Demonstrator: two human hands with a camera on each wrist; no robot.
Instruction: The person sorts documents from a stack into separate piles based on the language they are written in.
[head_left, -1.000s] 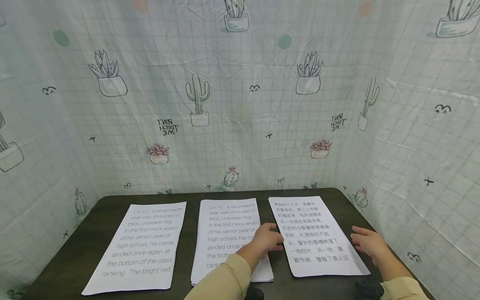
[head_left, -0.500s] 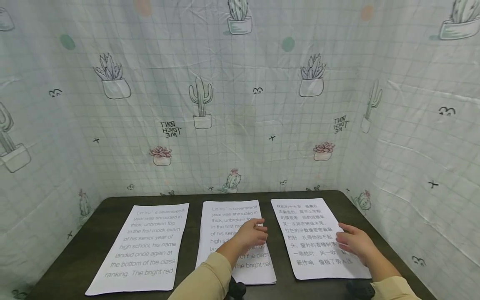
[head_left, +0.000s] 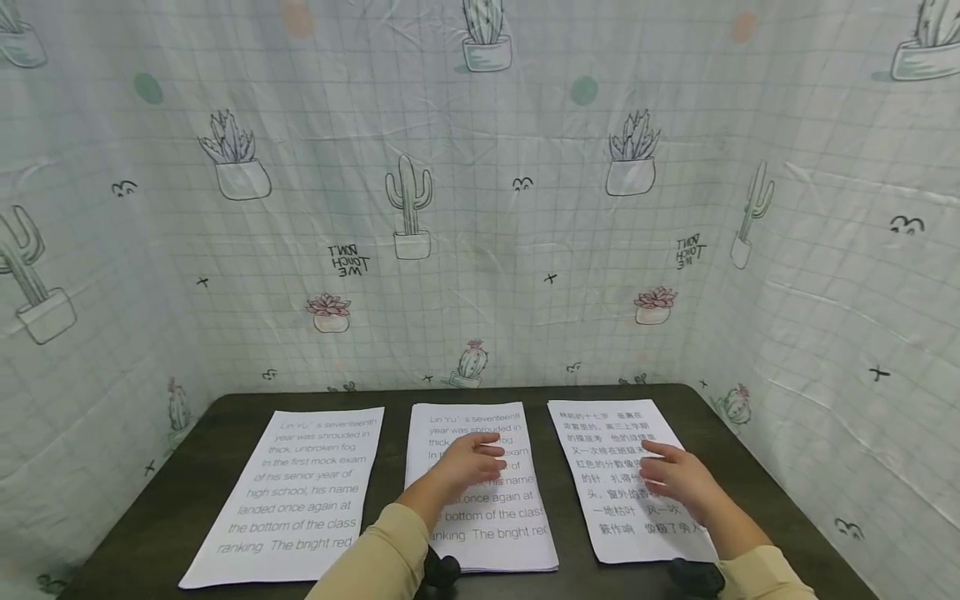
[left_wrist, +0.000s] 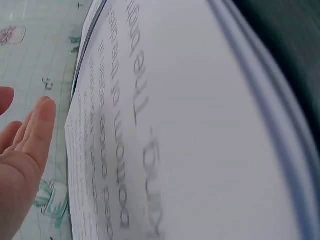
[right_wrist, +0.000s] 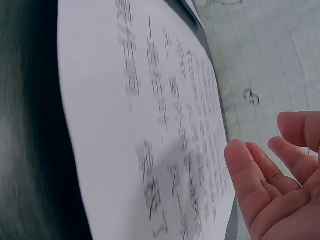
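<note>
In the head view my left hand (head_left: 467, 467) hovers over the middle stack of printed paper (head_left: 495, 550), fingers relaxed and pointing right, holding nothing. The stack's English text is partly hidden behind that hand. My right hand (head_left: 678, 479) is above the Chinese-printed paper (head_left: 615, 546) on the right, with its fingers extended to the left and nothing in them. Both wrist views show loosely spread fingers apart from the sheets; several layered edges show on the middle stack (left_wrist: 210, 150) in the left wrist view.
Another English-printed sheet (head_left: 300, 500) lies at the left of the dark table (head_left: 142, 533). A pale curtain (head_left: 480, 250) with cactus drawings surrounds the back and sides. Dark wrist devices, such as the one (head_left: 442, 571) on the left wrist, sit near both sleeves.
Both hands have moved left: the left from the gap between the middle and right papers to over the middle stack, the right from beside the Chinese paper to above it. The papers stay put.
</note>
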